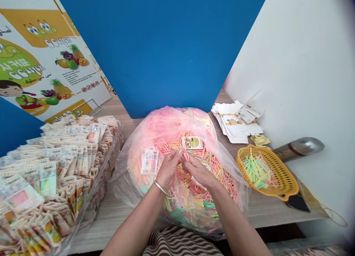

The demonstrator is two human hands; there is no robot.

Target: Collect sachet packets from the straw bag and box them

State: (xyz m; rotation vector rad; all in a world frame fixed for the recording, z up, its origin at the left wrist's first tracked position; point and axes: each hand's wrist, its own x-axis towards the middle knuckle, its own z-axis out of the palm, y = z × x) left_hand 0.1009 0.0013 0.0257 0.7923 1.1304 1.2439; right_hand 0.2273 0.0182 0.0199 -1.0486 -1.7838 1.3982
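Observation:
Both my hands meet above a large clear plastic bag (177,119) heaped with thin pink, yellow and green candy sticks (222,171). My left hand (169,168), with a bracelet at the wrist, pinches a few pink candy sticks (185,155) between thumb and fingers. Closed on the same sticks from the other side is my right hand (200,170). Just beyond the fingertips lies a printed sachet (192,142). Left of my left hand rest small sachets (149,161) with a clear window. Another sachet is partly hidden under my right hand.
At left, a clear bin (91,197) is packed with filled sachets (55,156); a printed carton (50,56) stands behind. On the right are flattened white boxes (235,121), a yellow basket (285,178) of candy sticks and a metal flask (302,148). A blue panel (161,49) rises behind the bag.

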